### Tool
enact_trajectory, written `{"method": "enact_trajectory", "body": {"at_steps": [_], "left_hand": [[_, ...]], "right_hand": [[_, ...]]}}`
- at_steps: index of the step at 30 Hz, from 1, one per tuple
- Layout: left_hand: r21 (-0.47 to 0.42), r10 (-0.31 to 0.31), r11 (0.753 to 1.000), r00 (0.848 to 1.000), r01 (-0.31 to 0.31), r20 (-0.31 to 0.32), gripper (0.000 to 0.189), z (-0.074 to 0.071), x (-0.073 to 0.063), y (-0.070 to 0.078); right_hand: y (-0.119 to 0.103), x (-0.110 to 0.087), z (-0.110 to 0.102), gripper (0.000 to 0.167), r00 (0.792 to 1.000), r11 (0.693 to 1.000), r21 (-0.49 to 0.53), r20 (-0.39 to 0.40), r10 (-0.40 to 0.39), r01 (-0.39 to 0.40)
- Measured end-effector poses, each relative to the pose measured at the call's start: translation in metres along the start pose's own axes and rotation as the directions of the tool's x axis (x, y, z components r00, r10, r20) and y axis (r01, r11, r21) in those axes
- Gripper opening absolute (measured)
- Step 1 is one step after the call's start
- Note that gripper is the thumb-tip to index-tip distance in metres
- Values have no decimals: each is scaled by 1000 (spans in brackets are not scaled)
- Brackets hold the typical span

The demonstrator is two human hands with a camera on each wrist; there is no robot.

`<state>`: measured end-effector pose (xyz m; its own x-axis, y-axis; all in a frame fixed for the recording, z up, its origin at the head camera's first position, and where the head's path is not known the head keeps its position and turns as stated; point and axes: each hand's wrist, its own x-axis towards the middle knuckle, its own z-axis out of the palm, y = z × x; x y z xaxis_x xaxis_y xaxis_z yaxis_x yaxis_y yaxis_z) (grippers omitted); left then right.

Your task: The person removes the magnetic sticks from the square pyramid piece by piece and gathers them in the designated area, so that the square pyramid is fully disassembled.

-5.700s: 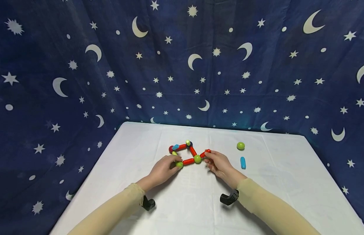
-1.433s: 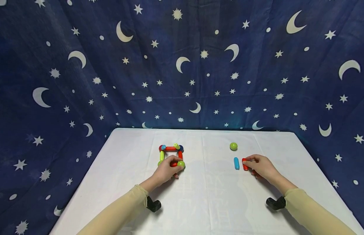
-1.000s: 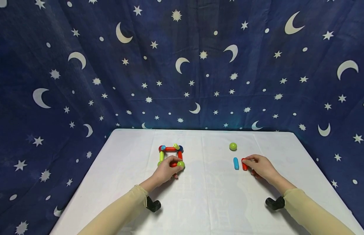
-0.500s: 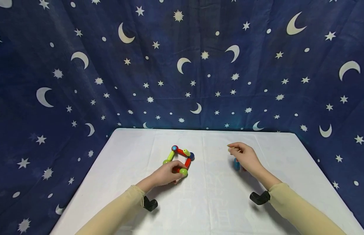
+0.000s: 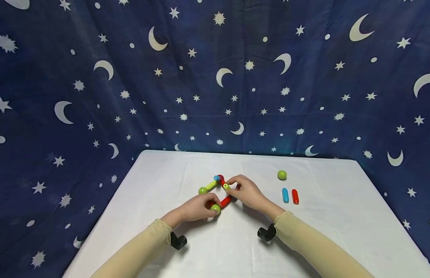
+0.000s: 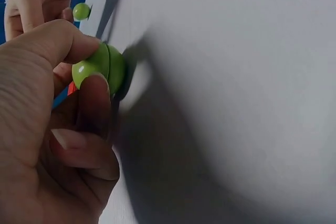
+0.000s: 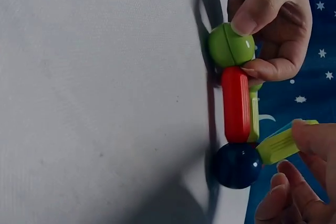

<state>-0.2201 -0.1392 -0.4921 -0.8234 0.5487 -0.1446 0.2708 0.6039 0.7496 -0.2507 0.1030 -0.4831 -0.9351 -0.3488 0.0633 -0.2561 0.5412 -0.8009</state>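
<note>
Your right grip [image 5: 248, 193] has just come across the white-covered counter [image 5: 340, 216] to the four-cornered ring of coloured rods and balls [image 5: 225, 202], and it now pinches the ridged lime-green plastic-looking rod [image 7: 278, 145] that slants up from the glossy navy-blue ball [image 7: 237, 165]. The smooth red rod [image 5: 295, 196] it was touching a second ago lies free, just beside a rounded blue rod [image 5: 285, 195], with a shiny loose green ball [image 5: 282, 175] a little farther back.

Your left grip [image 5: 201, 205] keeps thumb and finger on the seamed green ball [image 7: 226, 45] at the ring's near corner. The ring has swung round, so that corner now points towards you. From it a ridged red bar [image 7: 235, 103] runs to the navy-blue ball; on the far left a lime-green bar [image 5: 211, 185] joins a second green ball [image 5: 202, 190] to a dark red ball [image 5: 220, 178], which carries a stubby blue peg [image 5: 217, 178].

I'd judge that the work now centres on the ring: your left steadies it while your right tends the slanting rod.
</note>
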Motion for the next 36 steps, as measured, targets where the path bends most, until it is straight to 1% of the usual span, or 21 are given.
{"method": "enact_trajectory", "body": {"at_steps": [2, 3, 6, 8, 10, 13, 17, 19, 23, 25, 26, 28, 29, 30, 32, 33, 35, 36], "left_hand": [[27, 3, 1000, 1000, -3, -11, 18, -2, -1, -2], [39, 3, 999, 1000, -2, -20, 18, -3, -1, -3], [47, -6, 999, 999, 8, -41, 19, -6, -2, -7], [45, -14, 999, 999, 16, -48, 19, -8, -2, -9], [38, -18, 999, 999, 20, -45, 19, -9, -2, -10], [28, -19, 999, 999, 20, -40, 19, -9, -1, -10], [38, -20, 999, 999, 21, -40, 19, -8, 0, -8], [46, -21, 999, 999, 22, -39, 19, -8, -1, -6], [51, -24, 998, 999, 26, -35, 18, -9, 0, -5], [44, -25, 999, 999, 27, -34, 18, -12, 1, -5], [47, -28, 998, 999, 30, -35, 17, -13, 2, -6], [42, -39, 998, 998, 41, -46, 17, -14, 3, -7], [46, -42, 998, 997, 44, -58, 17, -15, 3, -6], [52, -52, 997, 996, 56, -74, 18, -16, 4, -6], [78, -70, 994, 990, 80, -122, 24, -14, 4, -3], [78, -75, 993, 986, 87, -147, 29, -13, 5, 0], [46, -89, 994, 979, 99, -185, 39, -7, 6, 7], [7, -100, 995, 976, 103, -196, 43, -3, 8, 12]], "right_hand": [[0, 0, 1, 17, 999, 1000, 19, -26, 24, -23], [1, 0, 1, 15, 999, 999, 34, -37, 36, -35], [2, 0, 3, 21, 998, 996, 82, -47, 46, -42], [2, 1, 4, 29, 999, 995, 92, -34, 29, -25], [0, 3, 7, 35, 1000, 997, 74, -10, -1, 2], [-4, 7, 11, 34, 1000, 1000, 13, 12, -29, 29], [-4, 10, 14, 28, 1000, 998, -53, -16, -27, 26], [-2, 10, 13, 25, 999, 999, -52, -43, -14, 12], [3, 6, 8, 23, 994, 998, 40, -88, 61, -57], [5, 3, 4, 25, 988, 984, 141, -95, 121, -107], [7, 1, 3, 26, 983, 972, 196, -96, 154, -133], [11, -3, 2, 27, 971, 931, 314, -87, 222, -185], [13, -6, 2, 28, 963, 900, 379, -76, 260, -213], [14, -8, 2, 30, 953, 862, 445, -57, 297, -242], [16, -13, 4, 35, 930, 775, 558, -18, 368, -296], [17, -14, 6, 37, 915, 721, 614, 6, 403, -321], [18, -17, 10, 40, 893, 616, 706, 51, 448, -349], [18, -17, 12, 40, 884, 564, 746, 70, 463, -355]]}}
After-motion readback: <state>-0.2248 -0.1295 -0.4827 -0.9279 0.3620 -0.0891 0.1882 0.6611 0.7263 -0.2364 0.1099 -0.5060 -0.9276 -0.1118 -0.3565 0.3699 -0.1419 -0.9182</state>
